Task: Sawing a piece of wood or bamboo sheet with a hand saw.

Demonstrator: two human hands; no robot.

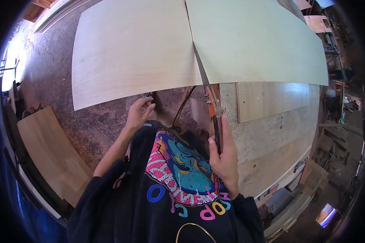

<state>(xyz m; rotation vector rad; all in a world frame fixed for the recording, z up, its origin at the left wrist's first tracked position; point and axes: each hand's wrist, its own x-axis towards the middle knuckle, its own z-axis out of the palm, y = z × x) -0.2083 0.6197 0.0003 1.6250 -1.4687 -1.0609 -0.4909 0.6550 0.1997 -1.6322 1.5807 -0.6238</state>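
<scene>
Workshop scene, dark mottled floor (56,77) ran under everything, lit bright at far left. Well left of the left hand, a short pale board (48,154) lay on a dark frame. Left hand (140,113) was up off the body, fingers curled round a small dark item at the fingertips; too small to identify, so closed on something, can't say what. Just above that hand sat the near edge of the left plywood sheet (129,48), large, pale, thin. Between the hands: person's dark sweatshirt with a bright printed graphic (178,166), plus a brown curved strap-like piece (182,105) just beyond it. Right hand (223,158) was wrapped tight round the dark handle of a handsaw (213,105), orange at the handle end, blade running up and away from the hand into the gap between the left sheet and the right plywood sheet (255,40). Right of that hand, a rough wooden workbench (271,141) carried a smaller rectangular board (271,101) tucked partly under the right sheet. Far right beyond the bench: cluttered stacks of timber offcuts (316,178), details unclear.
</scene>
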